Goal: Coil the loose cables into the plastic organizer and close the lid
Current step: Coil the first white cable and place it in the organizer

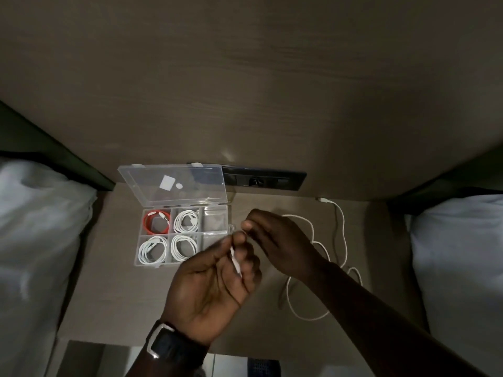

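Note:
A clear plastic organizer [139, 250] lies on the nightstand, its lid [190, 186] standing open against the wall. A red coiled cable [149, 223] fills the back left compartment; white coils [186, 221] fill three others. The two right compartments hold no coil. My left hand [209, 284], palm up, pinches the connector end of a loose white cable [299, 312]. My right hand [277, 240] pinches the same cable just beyond the left fingertips. The rest of that cable trails in loops over the table to the right.
A dark socket panel [264, 180] sits in the wall behind the organizer. White pillows [35, 227] lie left and right [460, 254] of the nightstand. I wear a dark watch [174, 346] on my left wrist.

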The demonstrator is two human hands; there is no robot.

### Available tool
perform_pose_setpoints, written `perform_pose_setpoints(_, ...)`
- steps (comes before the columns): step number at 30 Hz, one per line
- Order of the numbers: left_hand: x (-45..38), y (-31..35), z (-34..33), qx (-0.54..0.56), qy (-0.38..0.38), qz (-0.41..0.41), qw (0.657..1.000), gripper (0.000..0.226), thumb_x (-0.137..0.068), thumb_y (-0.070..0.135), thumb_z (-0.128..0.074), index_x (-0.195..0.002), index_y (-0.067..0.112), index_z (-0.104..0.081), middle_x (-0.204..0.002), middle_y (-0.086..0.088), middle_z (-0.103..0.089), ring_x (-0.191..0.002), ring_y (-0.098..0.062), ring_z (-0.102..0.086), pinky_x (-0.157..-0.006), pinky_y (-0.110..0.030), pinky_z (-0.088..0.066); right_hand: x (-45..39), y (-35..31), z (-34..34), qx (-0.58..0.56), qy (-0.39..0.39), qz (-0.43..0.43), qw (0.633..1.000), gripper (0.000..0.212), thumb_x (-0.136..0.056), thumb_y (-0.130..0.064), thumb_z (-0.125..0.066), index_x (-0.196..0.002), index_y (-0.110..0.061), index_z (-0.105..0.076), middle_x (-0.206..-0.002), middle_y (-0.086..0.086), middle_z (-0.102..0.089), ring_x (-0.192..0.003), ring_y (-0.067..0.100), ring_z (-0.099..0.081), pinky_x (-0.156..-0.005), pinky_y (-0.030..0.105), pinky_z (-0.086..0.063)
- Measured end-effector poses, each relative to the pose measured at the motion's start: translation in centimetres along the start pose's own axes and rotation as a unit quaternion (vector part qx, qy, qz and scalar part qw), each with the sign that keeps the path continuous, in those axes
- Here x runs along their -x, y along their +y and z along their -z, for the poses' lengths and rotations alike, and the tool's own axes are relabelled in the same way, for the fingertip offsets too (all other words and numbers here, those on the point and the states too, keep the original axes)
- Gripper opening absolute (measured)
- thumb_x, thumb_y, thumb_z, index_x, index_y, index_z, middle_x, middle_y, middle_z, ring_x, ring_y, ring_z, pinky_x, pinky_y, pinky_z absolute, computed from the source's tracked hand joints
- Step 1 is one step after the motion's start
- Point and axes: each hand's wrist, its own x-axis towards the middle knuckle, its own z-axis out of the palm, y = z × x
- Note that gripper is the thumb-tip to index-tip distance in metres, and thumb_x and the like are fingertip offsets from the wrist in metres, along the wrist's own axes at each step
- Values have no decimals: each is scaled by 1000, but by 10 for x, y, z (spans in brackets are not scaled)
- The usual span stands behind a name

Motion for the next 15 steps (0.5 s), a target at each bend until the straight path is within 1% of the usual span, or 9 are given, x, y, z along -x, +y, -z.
perform_pose_setpoints(1, -1, 6, -1, -4, 13, -43, 999, 17, -88, 11, -57, -99, 4, -69, -82, -5, -69, -78, -17, -66, -75, -30, -54, 5, 0, -5, 7, -2, -8, 1000, 40, -102, -45, -33, -80, -15, -50, -72, -2, -55, -69, 14, -54, -63, 37, -43)
perform_pose_setpoints(3, -4, 19, 0, -15, 28, -126, 992, 26, -90, 9, -49, -103, 5, -72, -93, -5, -75, -91, -18, -71, -81, -32, -57, 16, 2, -12, 31, -20, -25, 999, 40, -102, -46, -32, -82, -17, -51, -72, -2, -58, -70, 14, -57, -64, 35, -43)
perform_pose_setpoints(5, -7, 33, 3, -49, 23, -184, 981, 34, -92, 8, -42, -109, 8, -71, -103, -6, -75, -102, -19, -70, -86, -32, -56, 26, 10, -15, 53, -39, -37, 997, 34, -103, -43, -37, -85, -18, -53, -72, -4, -61, -73, 16, -62, -66, 39, -47)
perform_pose_setpoints(7, -8, 49, 7, -77, 28, -232, 969, 34, -92, 7, -41, -114, 7, -67, -110, -7, -74, -111, -21, -67, -90, -33, -55, 36, 18, -12, 71, -56, -39, 995, 30, -102, -39, -42, -86, -18, -55, -70, -8, -57, -72, 19, -62, -67, 42, -48)
perform_pose_setpoints(8, -9, 58, 10, -92, 34, -254, 962, 33, -92, 6, -42, -116, 6, -65, -112, -9, -74, -114, -23, -66, -92, -34, -54, 42, 20, -9, 86, -70, -35, 993, 29, -102, -39, -42, -86, -18, -55, -70, -7, -56, -73, 20, -61, -67, 43, -48)
perform_pose_setpoints(10, -11, 72, 15, -143, 53, -292, 944, 29, -92, 6, -44, -114, 4, -63, -113, -13, -73, -118, -29, -63, -96, -37, -52, 53, 19, -5, 123, -103, -18, 987, 30, -101, -43, -40, -87, -20, -54, -75, -3, -59, -77, 21, -62, -69, 42, -48)
perform_pose_setpoints(12, -12, 77, 22, -221, 86, -314, 919, 24, -93, 7, -45, -109, 3, -62, -109, -15, -73, -118, -32, -62, -99, -39, -49, 61, 7, 2, 141, -137, -2, 981, 34, -101, -50, -34, -92, -23, -54, -81, -5, -60, -80, 16, -62, -71, 39, -49)
perform_pose_setpoints(15, -14, 67, 29, -345, 131, -316, 874, 21, -95, 7, -46, -98, 4, -67, -108, -16, -74, -117, -31, -63, -99, -38, -43, 60, -23, 18, 172, -173, 43, 969, 35, -101, -54, -28, -101, -31, -54, -84, -8, -58, -78, 10, -61, -65, 35, -50)
